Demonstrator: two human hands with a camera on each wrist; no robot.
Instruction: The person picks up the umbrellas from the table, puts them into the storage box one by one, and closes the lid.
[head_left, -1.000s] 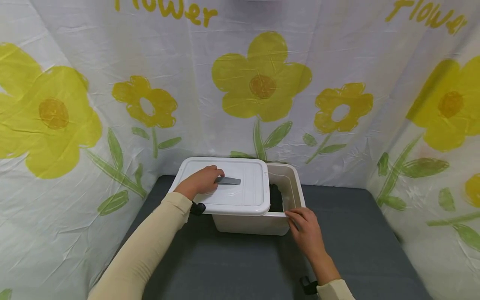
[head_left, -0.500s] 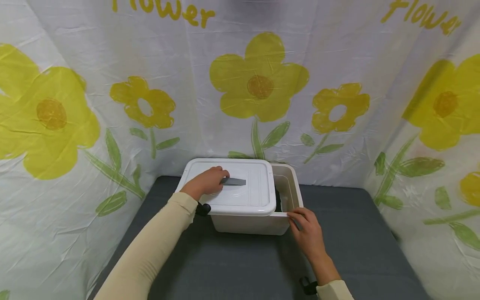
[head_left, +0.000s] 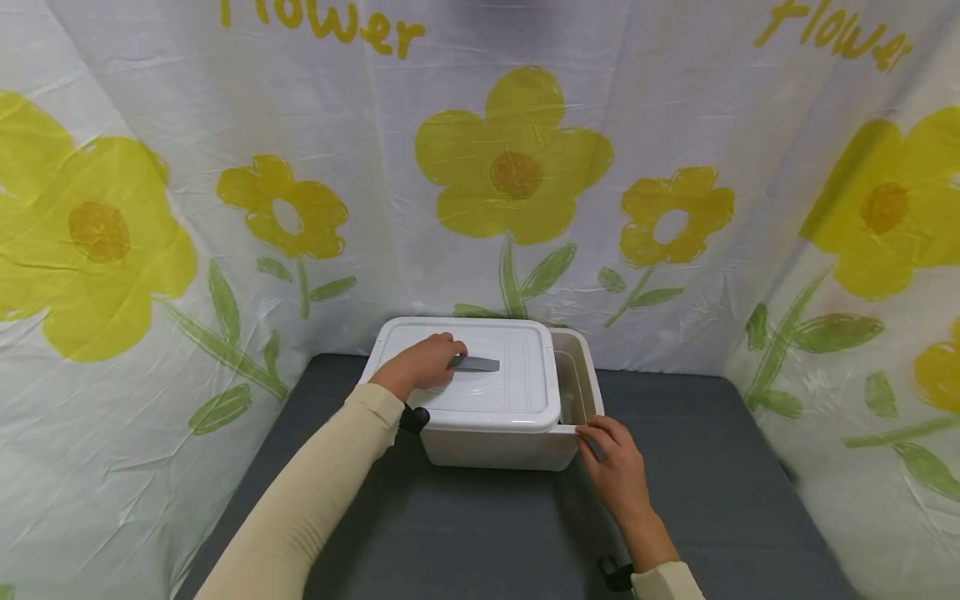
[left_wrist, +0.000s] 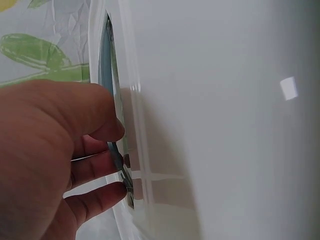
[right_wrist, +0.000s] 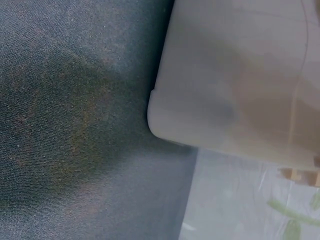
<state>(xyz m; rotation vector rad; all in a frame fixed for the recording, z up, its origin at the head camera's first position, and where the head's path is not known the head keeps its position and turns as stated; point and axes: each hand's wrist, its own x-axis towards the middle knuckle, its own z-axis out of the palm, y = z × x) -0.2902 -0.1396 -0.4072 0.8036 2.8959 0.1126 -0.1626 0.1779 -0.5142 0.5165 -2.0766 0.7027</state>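
A white lid (head_left: 521, 392) lies over most of a cream plastic box (head_left: 495, 452), leaving an opening along the box's right end. My left hand (head_left: 423, 367) grips the lid's grey handle (head_left: 480, 364). In the left wrist view, the thumb and fingers of that hand (left_wrist: 50, 135) pinch the handle (left_wrist: 106, 65) from both sides. At the front right corner, my right hand (head_left: 615, 468) holds the box's rim between thumb and fingers. The right wrist view shows the box's outer wall (right_wrist: 210, 95); that hand is almost wholly out of frame. The lid hides most of the box's inside.
The box stands on a dark grey cloth-covered table (head_left: 480, 533), close to its back edge. Behind and at both sides hangs a white curtain (head_left: 405, 208) with yellow flowers. Black straps (head_left: 617, 573) sit on both wrists.
My left hand has slid the lid to the right, narrowing the opening. The dark thing seen inside the box is now mostly covered. My right hand stays at the rim.
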